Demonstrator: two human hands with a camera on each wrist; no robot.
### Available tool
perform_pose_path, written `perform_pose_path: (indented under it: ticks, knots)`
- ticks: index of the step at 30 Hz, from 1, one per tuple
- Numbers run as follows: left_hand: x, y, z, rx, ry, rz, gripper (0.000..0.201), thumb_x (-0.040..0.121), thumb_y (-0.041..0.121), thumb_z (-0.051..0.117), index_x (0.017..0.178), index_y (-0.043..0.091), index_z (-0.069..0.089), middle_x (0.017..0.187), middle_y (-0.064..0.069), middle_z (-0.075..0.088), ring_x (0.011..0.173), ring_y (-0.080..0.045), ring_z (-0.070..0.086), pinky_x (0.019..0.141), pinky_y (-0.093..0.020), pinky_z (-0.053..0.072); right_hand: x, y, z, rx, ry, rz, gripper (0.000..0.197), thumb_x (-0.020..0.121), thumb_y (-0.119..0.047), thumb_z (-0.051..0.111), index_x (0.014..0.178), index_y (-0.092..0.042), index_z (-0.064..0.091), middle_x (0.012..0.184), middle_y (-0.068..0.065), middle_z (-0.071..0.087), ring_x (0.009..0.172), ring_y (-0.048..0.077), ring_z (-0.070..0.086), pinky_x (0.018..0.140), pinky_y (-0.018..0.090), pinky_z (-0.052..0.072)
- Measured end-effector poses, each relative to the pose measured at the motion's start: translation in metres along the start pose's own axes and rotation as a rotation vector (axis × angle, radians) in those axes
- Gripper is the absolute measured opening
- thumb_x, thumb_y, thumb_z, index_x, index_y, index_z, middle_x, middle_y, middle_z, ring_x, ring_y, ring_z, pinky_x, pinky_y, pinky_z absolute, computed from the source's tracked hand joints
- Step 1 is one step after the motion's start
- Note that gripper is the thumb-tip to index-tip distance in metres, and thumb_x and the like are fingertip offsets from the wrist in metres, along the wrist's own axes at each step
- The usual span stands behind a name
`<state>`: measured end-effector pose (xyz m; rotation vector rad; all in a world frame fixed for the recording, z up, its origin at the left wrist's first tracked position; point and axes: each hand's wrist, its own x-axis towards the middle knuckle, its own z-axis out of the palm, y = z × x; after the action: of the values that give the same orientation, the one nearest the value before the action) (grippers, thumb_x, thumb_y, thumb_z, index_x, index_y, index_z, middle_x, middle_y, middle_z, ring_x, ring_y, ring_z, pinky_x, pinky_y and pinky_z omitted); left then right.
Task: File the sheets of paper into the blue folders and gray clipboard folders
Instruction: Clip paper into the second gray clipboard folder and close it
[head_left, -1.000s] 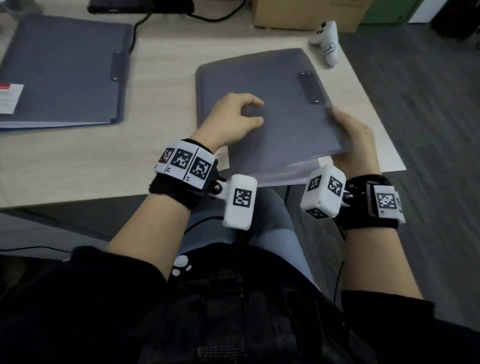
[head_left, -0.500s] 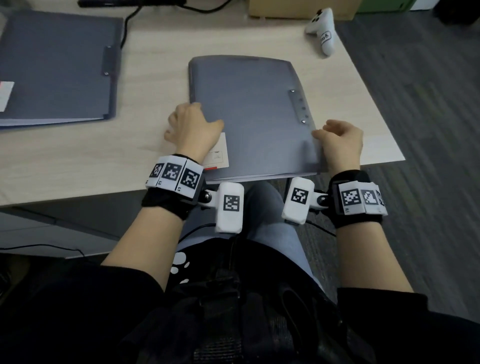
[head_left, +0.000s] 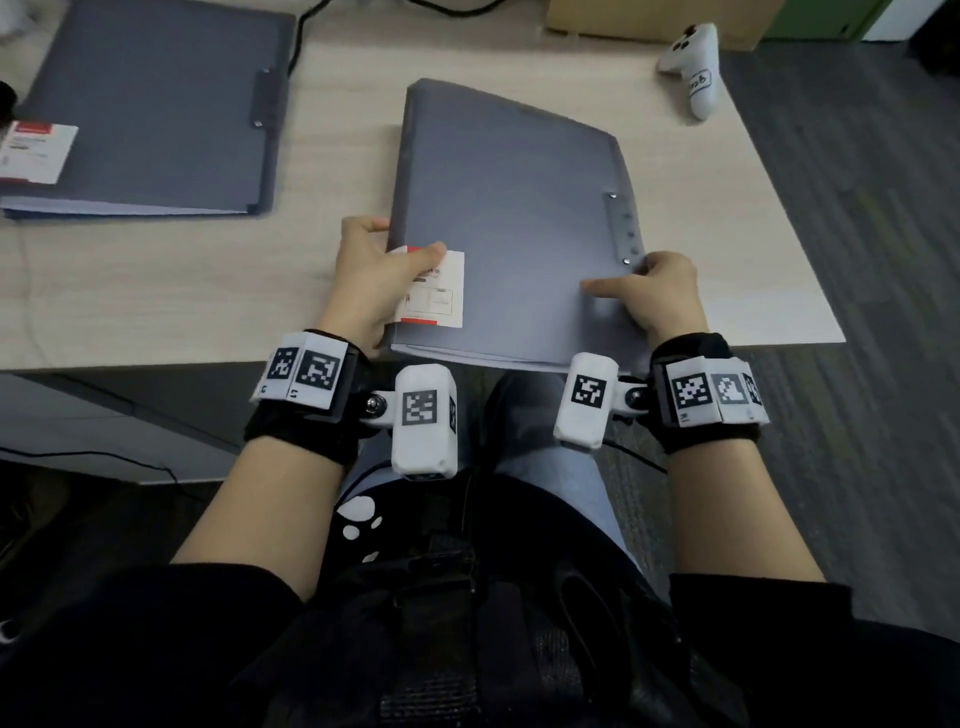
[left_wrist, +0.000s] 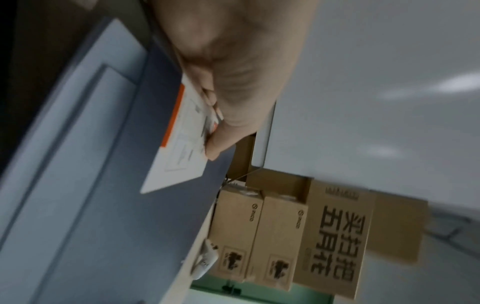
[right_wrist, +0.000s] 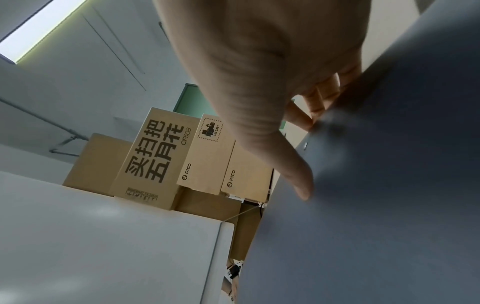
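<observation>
Desk: pale wooden table (head_left: 156, 291); its near edge runs just under the folder's front.
Held folder: closed grey clipboard folder (head_left: 509, 208), front edge overhanging the table's near edge, white sheet edges showing below.
Second folder: closed grey folder (head_left: 150, 104), well left of the held one, bare tabletop between.
Controller: white game controller (head_left: 693, 62), beyond the held folder's far right corner.
Left hand (head_left: 369, 275): thumb on the white red-striped label (head_left: 434, 293), fingers round the folder's left edge.
Right hand (head_left: 660, 296): thumb on the cover, fingers curled round the right edge.
</observation>
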<state>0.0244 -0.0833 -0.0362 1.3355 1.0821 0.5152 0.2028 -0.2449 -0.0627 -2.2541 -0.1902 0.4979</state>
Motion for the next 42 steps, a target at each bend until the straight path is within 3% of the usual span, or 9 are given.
perform_pose_path:
  ticks: [5, 8, 13, 16, 20, 27, 33, 37, 42]
  knots:
    - [-0.003, 0.010, -0.028, -0.162, 0.014, 0.052, 0.048, 0.082, 0.003, 0.069, 0.115, 0.019, 0.039, 0.095, -0.008, 0.065, 0.061, -0.011, 0.068, 0.052, -0.025, 0.056, 0.023, 0.006, 0.023, 0.129, -0.018, -0.001, 0.120, 0.006, -0.074, 0.079, 0.108, -0.012, 0.062, 0.114, 0.011, 0.062, 0.107, 0.026, 0.061, 0.093, 0.047, 0.053]
    - [-0.002, 0.016, -0.049, -0.264, 0.052, 0.104, 0.047, 0.081, -0.001, 0.068, 0.118, 0.016, 0.045, 0.082, -0.003, 0.071, 0.061, -0.011, 0.069, 0.057, -0.026, 0.057, -0.026, -0.041, 0.025, 0.308, -0.002, 0.001, 0.085, 0.042, -0.050, 0.080, 0.109, -0.011, 0.045, 0.121, 0.009, 0.051, 0.111, 0.025, 0.056, 0.094, 0.037, 0.050]
    - [0.008, 0.017, -0.090, -0.250, 0.206, 0.232, 0.044, 0.078, 0.000, 0.071, 0.117, 0.009, 0.053, 0.074, 0.007, 0.073, 0.065, -0.005, 0.070, 0.062, -0.022, 0.056, -0.039, -0.075, 0.053, 0.546, -0.116, -0.053, 0.056, 0.073, -0.016, 0.077, 0.111, -0.016, 0.035, 0.092, -0.001, 0.052, 0.082, 0.014, 0.054, 0.070, 0.022, 0.043]
    - [0.018, 0.017, -0.115, -0.130, 0.353, 0.246, 0.040, 0.076, 0.016, 0.076, 0.113, 0.010, 0.061, 0.070, 0.011, 0.072, 0.069, -0.004, 0.070, 0.066, -0.022, 0.056, -0.045, -0.101, 0.077, 0.644, -0.130, -0.128, 0.056, 0.073, 0.000, 0.074, 0.114, -0.016, 0.038, 0.095, 0.006, 0.061, 0.079, 0.015, 0.062, 0.070, 0.021, 0.051]
    - [0.033, 0.020, -0.145, 0.225, 0.591, 0.264, 0.039, 0.077, 0.036, 0.070, 0.110, 0.015, 0.068, 0.101, -0.002, 0.072, 0.091, -0.010, 0.068, 0.090, -0.028, 0.053, -0.047, -0.132, 0.113, 0.693, -0.165, -0.183, 0.056, 0.074, 0.006, 0.071, 0.122, -0.011, 0.045, 0.087, 0.003, 0.062, 0.072, 0.011, 0.062, 0.062, 0.016, 0.050]
    - [0.065, 0.024, -0.190, 0.255, 0.532, 0.311, 0.035, 0.081, 0.012, 0.061, 0.116, 0.011, 0.065, 0.108, -0.014, 0.069, 0.097, -0.021, 0.063, 0.076, -0.014, 0.046, -0.039, -0.173, 0.178, 0.703, -0.225, -0.137, 0.058, 0.070, -0.007, 0.074, 0.123, -0.018, 0.051, 0.082, -0.005, 0.063, 0.071, 0.010, 0.063, 0.079, 0.028, 0.053]
    - [0.118, 0.033, -0.228, 0.238, 0.562, 0.312, 0.036, 0.076, 0.014, 0.058, 0.111, 0.015, 0.068, 0.108, 0.001, 0.068, 0.100, -0.013, 0.066, 0.094, -0.032, 0.052, -0.029, -0.212, 0.226, 0.720, -0.247, -0.144, 0.056, 0.079, 0.005, 0.065, 0.129, -0.007, 0.044, 0.083, -0.002, 0.058, 0.069, 0.007, 0.058, 0.062, 0.014, 0.048]
    - [0.149, 0.041, -0.243, 0.275, 0.556, 0.332, 0.033, 0.080, 0.011, 0.059, 0.112, 0.013, 0.068, 0.109, 0.000, 0.068, 0.095, -0.008, 0.063, 0.086, -0.017, 0.051, -0.022, -0.233, 0.247, 0.696, -0.235, -0.128, 0.058, 0.072, 0.004, 0.068, 0.125, -0.005, 0.046, 0.087, -0.001, 0.060, 0.077, 0.014, 0.061, 0.073, 0.024, 0.052]
    - [0.176, 0.045, -0.261, 0.232, 0.558, 0.336, 0.035, 0.077, 0.004, 0.057, 0.109, 0.009, 0.069, 0.103, 0.001, 0.069, 0.092, -0.007, 0.065, 0.082, -0.012, 0.051, -0.017, -0.248, 0.271, 0.598, -0.257, -0.131, 0.042, 0.069, 0.003, 0.070, 0.106, -0.008, 0.053, 0.087, 0.004, 0.060, 0.076, 0.020, 0.059, 0.065, 0.025, 0.048]
